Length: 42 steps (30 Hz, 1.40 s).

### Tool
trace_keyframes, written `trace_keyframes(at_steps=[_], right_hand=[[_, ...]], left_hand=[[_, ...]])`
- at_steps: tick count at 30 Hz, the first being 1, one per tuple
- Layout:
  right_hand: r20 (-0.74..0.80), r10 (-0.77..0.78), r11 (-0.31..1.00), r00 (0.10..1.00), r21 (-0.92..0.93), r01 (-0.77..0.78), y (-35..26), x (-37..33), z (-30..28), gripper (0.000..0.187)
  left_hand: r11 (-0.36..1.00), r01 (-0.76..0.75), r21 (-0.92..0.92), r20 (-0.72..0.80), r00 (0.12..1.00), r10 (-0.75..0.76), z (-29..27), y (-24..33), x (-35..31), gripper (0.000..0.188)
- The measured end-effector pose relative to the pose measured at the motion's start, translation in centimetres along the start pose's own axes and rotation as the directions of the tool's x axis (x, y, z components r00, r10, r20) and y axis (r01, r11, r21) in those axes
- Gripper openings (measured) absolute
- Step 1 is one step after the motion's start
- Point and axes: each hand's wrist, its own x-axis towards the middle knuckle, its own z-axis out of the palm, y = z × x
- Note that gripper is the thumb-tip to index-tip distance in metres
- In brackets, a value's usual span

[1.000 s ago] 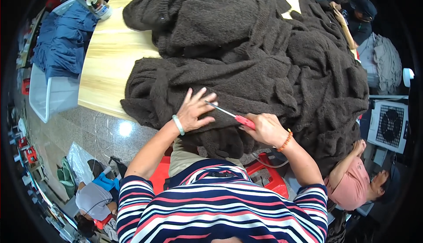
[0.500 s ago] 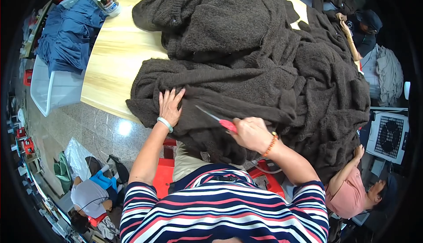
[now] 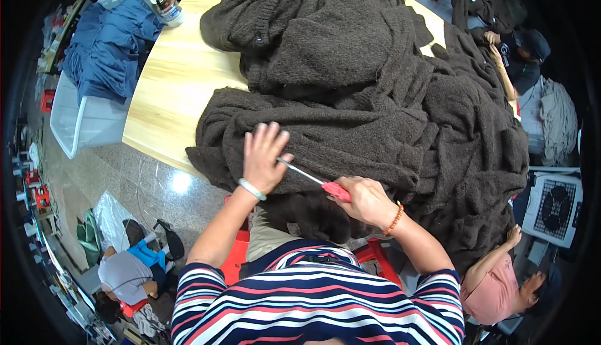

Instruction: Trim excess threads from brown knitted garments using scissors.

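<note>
Holding left hand (image 3: 266, 160) splayed, palm down, over near-left part of dark brown knit garment pile (image 3: 357, 151) (contact unclear). Gripping red-handled, thin-shafted tool (image 3: 336, 190) in right hand (image 3: 372, 204) above pile's near edge, tip beside left thumb. Noting wood-grain table (image 3: 169, 95) under pile, blue garments (image 3: 109, 48) in white bin (image 3: 94, 126) left of pile, co-worker in pink (image 3: 494, 289) near-right of pile.

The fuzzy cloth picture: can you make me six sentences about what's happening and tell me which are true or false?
1. The right hand holds a tool. True.
2. The left hand is over the cloth. True.
3. The cloth is bright yellow. False: it is dark brown.
4. The left wrist is bare. False: it wears a pale bangle.
5. An orange bracelet is on the right wrist. True.
6. The person's top is plain green. False: the shirt is striped.
</note>
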Motion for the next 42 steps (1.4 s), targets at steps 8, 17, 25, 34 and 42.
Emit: trace_keyframes(at_steps=[8, 17, 25, 34, 42], right_hand=[[0.017, 0.107, 0.969, 0.994, -0.226, -0.1, 0.9, -1.2, -0.9, 0.025], [0.104, -0.059, 0.99, 0.993, -0.119, 0.071, -0.4, 4.9, 3.3, 0.035], [0.117, 0.079, 0.996, 0.99, 0.027, -0.082, 1.7, -0.2, -3.3, 0.031], [-0.1, 0.211, 0.969, 0.972, 0.156, -0.194, 1.2, 1.2, -3.3, 0.029], [-0.2, 0.347, 0.936, 0.916, 0.138, -0.324, -1.2, 5.7, -6.1, 0.027]], left_hand=[[0.998, -0.022, 0.059, 0.167, 0.986, 0.012, 4.7, 0.5, -2.3, 0.055], [0.991, -0.064, 0.115, 0.14, 0.989, 0.048, 5.2, 0.5, -2.8, 0.052], [0.22, 0.469, -0.855, 0.198, 0.689, -0.697, 0.2, -7.8, -3.3, 0.03], [0.879, 0.096, -0.466, -0.327, 0.905, -0.272, -2.9, -5.5, 16.1, 0.045], [0.996, 0.036, 0.084, -0.366, 0.931, -0.003, -4.2, -14.0, 32.4, 0.053]])
